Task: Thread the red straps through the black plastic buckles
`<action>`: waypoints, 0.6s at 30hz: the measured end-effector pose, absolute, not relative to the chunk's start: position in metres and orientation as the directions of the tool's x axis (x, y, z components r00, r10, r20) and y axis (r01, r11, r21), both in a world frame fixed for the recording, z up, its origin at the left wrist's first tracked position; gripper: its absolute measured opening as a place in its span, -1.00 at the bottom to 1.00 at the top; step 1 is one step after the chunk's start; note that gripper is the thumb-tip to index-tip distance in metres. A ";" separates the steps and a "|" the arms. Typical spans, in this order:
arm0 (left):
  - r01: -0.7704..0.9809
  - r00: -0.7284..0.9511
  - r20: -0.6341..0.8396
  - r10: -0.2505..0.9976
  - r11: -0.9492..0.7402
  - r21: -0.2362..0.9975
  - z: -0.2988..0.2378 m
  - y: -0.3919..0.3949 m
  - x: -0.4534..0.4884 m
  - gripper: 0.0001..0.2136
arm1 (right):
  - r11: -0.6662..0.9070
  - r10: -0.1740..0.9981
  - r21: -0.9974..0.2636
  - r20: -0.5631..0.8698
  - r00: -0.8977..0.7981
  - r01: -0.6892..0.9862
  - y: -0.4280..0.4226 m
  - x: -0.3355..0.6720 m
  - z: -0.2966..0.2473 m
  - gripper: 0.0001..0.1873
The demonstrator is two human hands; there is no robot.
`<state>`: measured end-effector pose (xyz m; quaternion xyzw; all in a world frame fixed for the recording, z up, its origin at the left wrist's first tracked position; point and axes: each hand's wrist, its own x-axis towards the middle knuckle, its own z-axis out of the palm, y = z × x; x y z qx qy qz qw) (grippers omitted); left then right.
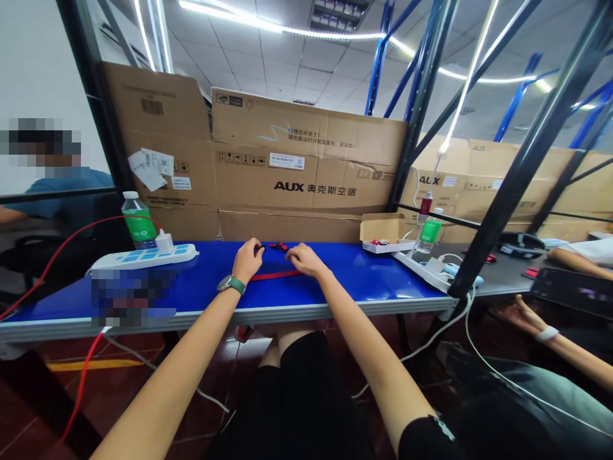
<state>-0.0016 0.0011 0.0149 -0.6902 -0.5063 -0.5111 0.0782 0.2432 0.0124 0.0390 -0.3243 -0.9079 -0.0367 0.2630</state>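
Note:
My left hand [248,260], with a watch on a green band at the wrist, is closed in a pinch on a small black piece [262,250]. A red strap [275,276] lies on the blue tabletop [359,281] and stretches between my two hands. My right hand [307,260] is closed too, its fingertips pressed together above the table; what they hold is too small to make out. Just beyond the hands, between them, lies a small red and black item [279,246], perhaps a buckled strap.
A white power strip [143,257] and a green-labelled bottle [138,220] stand on the left. An open carton [385,233] with small red things sits at the back right, near another bottle [430,231]. Cardboard panels [306,220] wall the back. A co-worker's hand [524,316] is at right.

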 end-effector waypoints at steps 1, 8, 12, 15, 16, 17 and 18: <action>0.778 -0.037 0.785 0.619 -0.475 0.411 0.015 0.001 -0.001 -0.96 | 0.826 0.525 -0.095 0.487 -0.698 0.555 0.011 0.236 0.036 -0.81; 0.778 -0.053 0.783 0.619 -0.466 0.421 0.016 0.001 -0.001 -0.96 | 0.881 0.474 -0.199 0.377 -0.796 0.430 0.008 0.207 0.018 -0.83; 0.779 -0.047 0.784 0.619 -0.468 0.417 0.015 0.002 -0.001 -0.95 | 0.826 0.552 -0.365 0.366 -0.749 0.430 0.012 0.211 0.016 -0.86; 0.788 -0.065 0.792 0.607 -0.456 0.414 0.014 0.003 -0.002 -0.95 | 0.814 0.564 -0.401 0.367 -0.740 0.421 0.014 0.213 0.016 -0.73; 0.790 -0.078 0.800 0.596 -0.452 0.413 0.014 0.002 -0.003 -0.95 | 0.815 0.563 -0.398 0.375 -0.737 0.421 0.015 0.213 0.016 -0.69; 0.792 -0.094 0.808 0.582 -0.447 0.415 0.014 0.002 -0.003 -0.95 | 0.820 0.561 -0.387 0.395 -0.728 0.422 0.017 0.214 0.017 -0.70; 0.793 -0.115 0.815 0.568 -0.441 0.419 0.014 0.002 -0.004 -0.95 | 0.824 0.562 -0.372 0.432 -0.706 0.428 0.018 0.216 0.019 -0.75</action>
